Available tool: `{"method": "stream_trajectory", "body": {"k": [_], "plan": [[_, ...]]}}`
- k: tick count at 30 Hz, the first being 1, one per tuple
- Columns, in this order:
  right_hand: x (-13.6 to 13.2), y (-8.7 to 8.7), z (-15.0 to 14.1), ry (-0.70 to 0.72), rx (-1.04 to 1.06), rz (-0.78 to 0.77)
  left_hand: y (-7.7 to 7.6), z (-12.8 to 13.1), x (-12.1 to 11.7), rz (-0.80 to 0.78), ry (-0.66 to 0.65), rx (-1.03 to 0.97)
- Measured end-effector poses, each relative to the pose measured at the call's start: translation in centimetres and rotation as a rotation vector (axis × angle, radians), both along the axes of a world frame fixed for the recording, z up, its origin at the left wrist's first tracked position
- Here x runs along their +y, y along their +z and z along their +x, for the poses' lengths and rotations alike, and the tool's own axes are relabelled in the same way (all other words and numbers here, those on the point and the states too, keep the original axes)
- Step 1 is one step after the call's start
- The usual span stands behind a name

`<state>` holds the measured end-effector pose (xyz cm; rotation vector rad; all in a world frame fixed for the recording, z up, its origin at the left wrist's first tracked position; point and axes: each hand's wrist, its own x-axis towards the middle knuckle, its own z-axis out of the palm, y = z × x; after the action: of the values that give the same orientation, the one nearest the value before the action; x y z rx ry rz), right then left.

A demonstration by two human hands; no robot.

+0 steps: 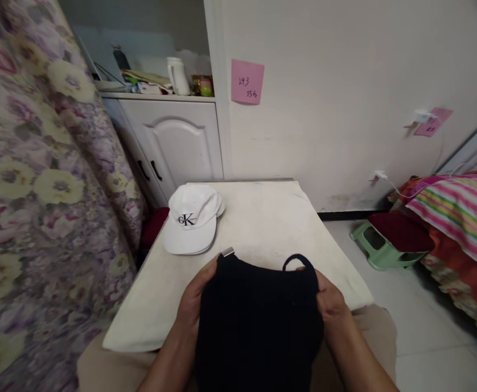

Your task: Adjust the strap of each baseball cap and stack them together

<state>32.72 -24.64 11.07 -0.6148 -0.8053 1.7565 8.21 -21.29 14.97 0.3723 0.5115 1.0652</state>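
Observation:
A black cap (258, 321) hangs between my hands over the near edge of the table, its curved back opening facing away from me. My left hand (195, 291) grips its left edge, close to a small metal buckle (227, 251) on the strap end. On the other side my right hand (330, 299) is closed on the edge below a loop of black strap (297, 257). Some fingertips are hidden by the fabric. White caps (193, 218) sit stacked at the table's left, the top one with dark letters on its front.
The table (262, 218) has a pale cover and stands against the wall. A floral curtain (50, 207) hangs at left beside a white cabinet (177, 136) with a white jug (178, 76) on top. At right are a green stool (375, 247) and a bed (462, 218).

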Motion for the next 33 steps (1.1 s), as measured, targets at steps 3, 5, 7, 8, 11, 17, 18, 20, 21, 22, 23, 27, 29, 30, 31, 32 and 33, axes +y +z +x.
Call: {"method": "stream_trajectory", "body": {"k": [3,5,7,8,11,17,18,20,21,22,23,27,29,30,31,32,33], "plan": [[0.4,0.0,-0.8,-0.15,0.082,-0.058,-1.2,-0.4,0.5,0.014,-0.072,-0.088],[0.8,0.2,-1.0,-0.214,0.115,-0.091,-2.2,-0.8,0.5,0.07,-0.111,-0.143],[1.3,0.3,-1.0,-0.252,0.145,-0.119,-3.1,-1.1,0.2,0.143,-0.152,-0.157],[1.5,0.3,-1.0,-0.257,0.161,-0.129,-3.5,-1.1,0.0,0.173,-0.17,-0.147],[2.0,-0.2,-1.0,-0.255,0.195,-0.147,-4.1,-1.1,-0.2,0.179,-0.168,-0.093],[2.2,-3.2,-1.0,-0.171,0.149,-0.093,-5.0,-1.1,1.1,0.037,-0.033,-0.084],[2.2,-3.8,-1.1,-0.15,0.13,-0.086,-5.2,-1.0,1.4,0.019,-0.023,-0.098],[2.1,-4.8,-1.3,-0.113,0.105,-0.075,-5.5,-0.9,1.7,-0.027,-0.011,-0.116],[2.0,-5.1,-1.5,-0.102,0.106,-0.075,-5.6,-0.8,1.8,-0.059,-0.004,-0.117],[2.0,-5.3,-1.6,-0.102,0.115,-0.079,-5.6,-0.8,1.9,-0.092,0.004,-0.112],[2.0,-5.4,-1.7,-0.109,0.127,-0.085,-5.6,-0.7,1.9,-0.125,0.015,-0.104],[2.1,-5.1,-1.9,-0.211,0.185,-0.119,-5.6,-0.7,2.0,-0.235,0.065,-0.065],[2.2,-5.1,-1.8,-0.251,0.219,-0.153,-5.8,-0.9,2.1,-0.27,0.059,-0.068],[2.2,-5.2,-1.8,-0.265,0.229,-0.17,-5.9,-1.1,2.1,-0.272,0.046,-0.076],[2.2,-5.3,-1.8,-0.271,0.232,-0.183,-6.0,-1.2,2.2,-0.26,0.025,-0.087],[2.2,-5.4,-1.7,-0.272,0.232,-0.194,-6.1,-1.3,2.2,-0.233,-0.002,-0.098],[2.3,-5.6,-1.7,-0.273,0.234,-0.204,-6.3,-1.4,2.1,-0.191,-0.032,-0.112]]}}
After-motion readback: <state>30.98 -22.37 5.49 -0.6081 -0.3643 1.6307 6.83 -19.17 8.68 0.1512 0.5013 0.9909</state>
